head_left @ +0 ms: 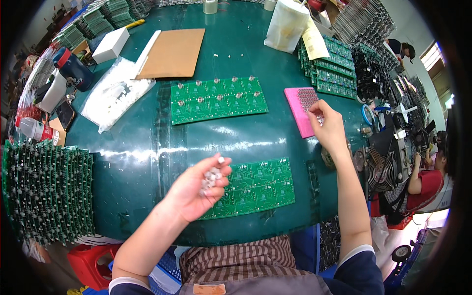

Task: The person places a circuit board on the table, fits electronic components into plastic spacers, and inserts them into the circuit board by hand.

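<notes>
From beside the table (125, 172), I see the left hand (189, 191) turned palm up, its grip curled around a handful of small white parts (210, 182), one of them held up at the tips of thumb and forefinger. That hand hangs over the left end of the nearer green circuit board (265, 189), hiding part of it from me. The right hand (330, 129) reaches to the pink foam block (300, 120), thumb and forefinger bent toward each other at its right edge, close to the rows of small metallic pieces set in its top (whether anything sits between those fingertips, I cannot tell, nor whether they meet).

Farther across lies a second green circuit board (219, 107), with small components standing on it in two rows. Left of that, a clear plastic bag (116, 93) of white parts touches a brown cardboard sheet (177, 51). A dark flask (73, 73) with a red lid stands beyond the bag, and tightly packed circuit boards (49, 191) fill the table's left side. More populated boards (337, 73) lie stacked just behind the foam block.
</notes>
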Action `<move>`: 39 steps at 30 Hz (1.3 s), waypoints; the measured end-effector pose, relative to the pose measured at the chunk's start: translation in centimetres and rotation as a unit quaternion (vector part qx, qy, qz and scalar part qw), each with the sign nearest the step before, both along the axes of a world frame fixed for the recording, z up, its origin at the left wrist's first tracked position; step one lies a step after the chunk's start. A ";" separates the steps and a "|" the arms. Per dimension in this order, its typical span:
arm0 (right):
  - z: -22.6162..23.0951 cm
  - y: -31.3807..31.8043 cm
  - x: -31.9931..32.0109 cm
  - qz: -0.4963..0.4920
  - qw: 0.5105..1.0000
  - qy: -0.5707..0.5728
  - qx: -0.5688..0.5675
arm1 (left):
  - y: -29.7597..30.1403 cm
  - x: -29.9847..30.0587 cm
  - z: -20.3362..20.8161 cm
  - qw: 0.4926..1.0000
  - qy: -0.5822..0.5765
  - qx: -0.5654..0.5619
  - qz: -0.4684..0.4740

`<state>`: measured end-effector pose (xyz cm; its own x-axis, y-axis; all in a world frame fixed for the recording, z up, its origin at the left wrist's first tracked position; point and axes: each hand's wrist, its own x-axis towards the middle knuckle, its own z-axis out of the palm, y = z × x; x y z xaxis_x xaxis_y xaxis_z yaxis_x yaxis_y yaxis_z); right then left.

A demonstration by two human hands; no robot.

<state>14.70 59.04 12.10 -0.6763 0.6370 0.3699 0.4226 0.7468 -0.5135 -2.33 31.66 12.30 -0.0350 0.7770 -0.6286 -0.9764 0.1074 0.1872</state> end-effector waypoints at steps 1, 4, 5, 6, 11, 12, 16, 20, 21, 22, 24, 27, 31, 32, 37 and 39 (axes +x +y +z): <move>0.4 -1.6 -0.1 0.015 0.997 0.022 -0.067 | 0.2 1.2 0.1 0.998 0.048 -0.035 -0.008; 1.0 -8.8 -0.8 0.108 0.919 0.120 -0.360 | -0.7 3.3 -1.2 0.988 0.154 -0.001 -0.030; 1.3 -11.1 -0.4 0.137 0.871 0.162 -0.443 | -0.7 3.9 -1.4 0.984 0.171 0.007 -0.039; 1.6 -12.8 0.2 0.163 0.843 0.164 -0.485 | -0.7 4.4 -1.6 0.985 0.167 0.007 -0.041; 0.6 -15.7 1.5 0.192 0.849 0.178 -0.459 | -0.8 6.0 -1.8 0.990 0.126 0.035 -0.049; 0.3 -15.8 1.6 0.186 0.842 0.188 -0.471 | -0.9 6.1 -1.9 0.991 0.124 0.033 -0.048; -0.4 -15.6 2.3 0.168 0.811 0.208 -0.520 | -0.7 6.7 -1.8 0.990 0.130 0.028 -0.040; -0.3 -15.5 2.7 0.168 0.858 0.166 -0.456 | -0.9 7.0 -2.2 0.990 0.133 0.024 -0.040; -0.2 -15.4 2.7 0.177 0.889 0.140 -0.398 | -0.9 7.1 -2.2 0.990 0.132 0.023 -0.039; -0.2 -15.4 2.7 0.177 0.889 0.139 -0.398 | -1.0 7.2 -2.1 0.989 0.143 0.020 -0.045; -0.3 -15.5 2.6 0.182 0.908 0.152 -0.346 | -1.2 7.4 -2.2 0.987 0.151 0.017 -0.051; -0.3 -15.0 2.8 0.240 0.896 0.156 -0.340 | -1.5 7.6 -2.2 0.994 0.079 0.040 -0.062; -0.4 -13.4 2.8 0.196 0.919 0.135 -0.316 | -1.4 8.3 -1.8 0.992 0.092 0.005 -0.087; -0.5 -12.3 2.8 0.165 0.943 0.117 -0.264 | -1.3 8.5 -1.7 0.989 0.112 0.000 -0.094; -1.1 -7.8 1.7 0.097 0.982 -0.030 -0.157 | -1.7 8.7 -2.5 0.997 0.063 0.034 -0.016; -0.6 -7.3 1.5 0.085 0.975 -0.063 -0.195 | -1.7 8.6 -2.3 0.997 0.078 0.021 -0.020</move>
